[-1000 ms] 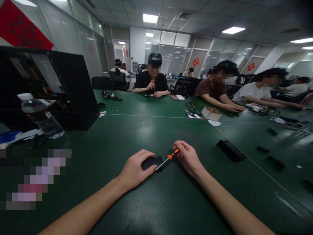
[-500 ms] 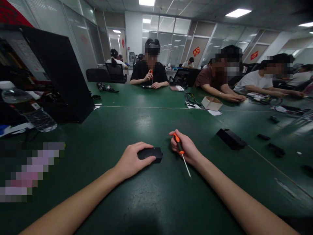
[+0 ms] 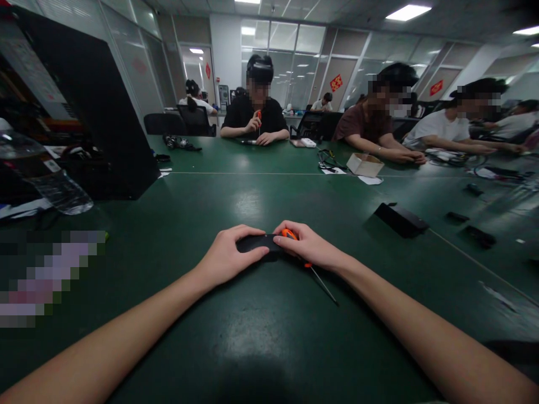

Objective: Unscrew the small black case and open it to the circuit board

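Between my hands is a small black box-like device (image 3: 255,243) on the green table. My left hand (image 3: 225,255) grips its left end, with the thumb along the near side and the fingers along the far side. My right hand (image 3: 309,244) has its thumb and fingertips at the device's right end. Tucked in that same hand is a screwdriver (image 3: 322,283) with an orange and black handle. Its metal shaft points down and to the right, towards me. Part of the handle and the device's right end are hidden by my right fingers.
A black open box (image 3: 400,220) and small dark parts (image 3: 480,237) lie to the right. An open computer case (image 3: 96,112) and a plastic bottle (image 3: 54,174) stand at left. Across the table (image 3: 202,193) sit several people, near a small cardboard box (image 3: 364,165).
My right hand has moved left and closed in on the device's right end, still carrying the screwdriver. The screwdriver now lies lower and more slanted. The view has shifted slightly.
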A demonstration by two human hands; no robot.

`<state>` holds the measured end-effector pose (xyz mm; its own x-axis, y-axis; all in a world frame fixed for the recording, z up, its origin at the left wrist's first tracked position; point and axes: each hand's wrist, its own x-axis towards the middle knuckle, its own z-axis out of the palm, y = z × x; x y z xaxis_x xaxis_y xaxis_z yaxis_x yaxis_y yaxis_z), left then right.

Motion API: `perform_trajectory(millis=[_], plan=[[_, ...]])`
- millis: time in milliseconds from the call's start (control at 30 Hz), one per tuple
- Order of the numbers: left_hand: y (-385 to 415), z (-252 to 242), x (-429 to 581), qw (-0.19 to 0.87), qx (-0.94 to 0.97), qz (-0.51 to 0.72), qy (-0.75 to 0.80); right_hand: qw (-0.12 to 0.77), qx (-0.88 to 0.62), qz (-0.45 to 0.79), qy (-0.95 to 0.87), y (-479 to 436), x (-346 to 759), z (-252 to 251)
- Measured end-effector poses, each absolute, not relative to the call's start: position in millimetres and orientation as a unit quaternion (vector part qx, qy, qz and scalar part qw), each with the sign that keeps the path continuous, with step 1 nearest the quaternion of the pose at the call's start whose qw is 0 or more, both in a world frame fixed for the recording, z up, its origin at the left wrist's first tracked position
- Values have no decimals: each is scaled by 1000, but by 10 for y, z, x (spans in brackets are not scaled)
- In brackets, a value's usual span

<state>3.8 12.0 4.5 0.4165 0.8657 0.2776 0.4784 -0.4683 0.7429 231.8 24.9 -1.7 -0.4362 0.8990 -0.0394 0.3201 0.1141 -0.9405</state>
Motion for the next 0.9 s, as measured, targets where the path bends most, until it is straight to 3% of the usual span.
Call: perform_trajectory(millis=[400,900], plan=[[88,6,52,261,812,340,396,281,-443,428,-736,189,2313,-57],[46,11,63,285,807,347,383,311,-446,440,-715,121,2254,-85]])
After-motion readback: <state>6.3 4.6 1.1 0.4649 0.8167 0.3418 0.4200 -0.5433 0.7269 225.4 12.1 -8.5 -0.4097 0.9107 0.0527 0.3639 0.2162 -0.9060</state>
